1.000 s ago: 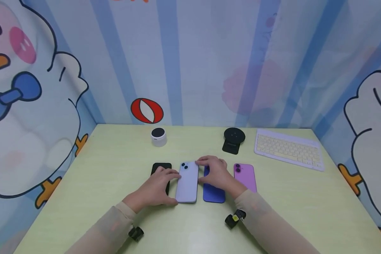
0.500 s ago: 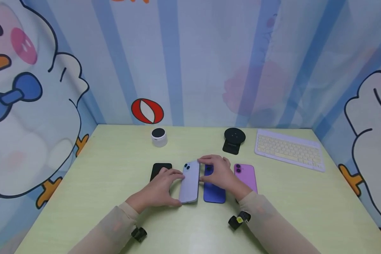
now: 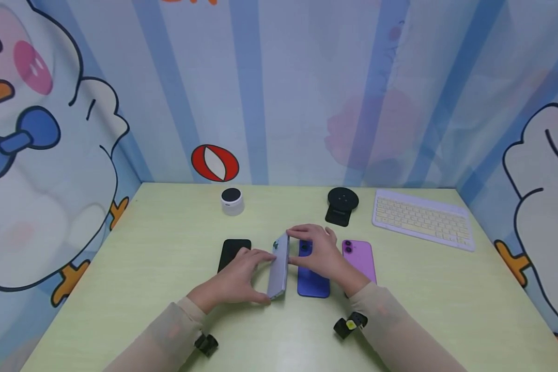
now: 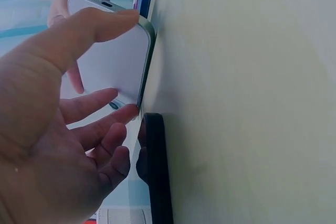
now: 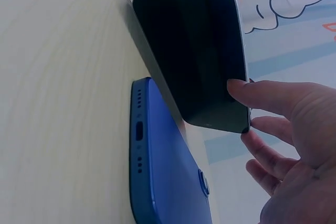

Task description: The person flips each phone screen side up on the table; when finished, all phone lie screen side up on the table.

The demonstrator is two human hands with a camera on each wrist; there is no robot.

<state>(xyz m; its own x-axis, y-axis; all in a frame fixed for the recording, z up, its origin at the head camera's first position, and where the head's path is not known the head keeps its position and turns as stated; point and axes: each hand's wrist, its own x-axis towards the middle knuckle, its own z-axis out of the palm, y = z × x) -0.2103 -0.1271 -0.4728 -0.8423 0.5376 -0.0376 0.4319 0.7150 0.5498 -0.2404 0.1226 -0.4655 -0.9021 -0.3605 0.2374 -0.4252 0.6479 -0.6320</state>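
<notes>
A pale lavender smartphone (image 3: 277, 271) stands tilted on its left long edge, its right side raised from the table. My left hand (image 3: 234, 276) holds it low on the left, thumb at the bottom corner and fingertips along the side. From the right, my right hand (image 3: 320, 253) pinches the raised edge; the right wrist view has the thumb on the dark screen (image 5: 194, 51) and fingers behind. A blue smartphone (image 3: 313, 283) lies back up, partly under my right hand. Beside my left hand lies a black smartphone (image 3: 231, 251), partly hidden by it.
A pink smartphone (image 3: 360, 261) lies to the right, its lower end behind my right forearm. Farther back on the table (image 3: 167, 222) are a small white round speaker (image 3: 232, 204), a black round stand (image 3: 343, 204) and a lavender keyboard (image 3: 423, 219).
The lavender smartphone has gone from lying flat to steeply tilted, its right side lifted by my right hand. My left hand has shifted slightly right with it.
</notes>
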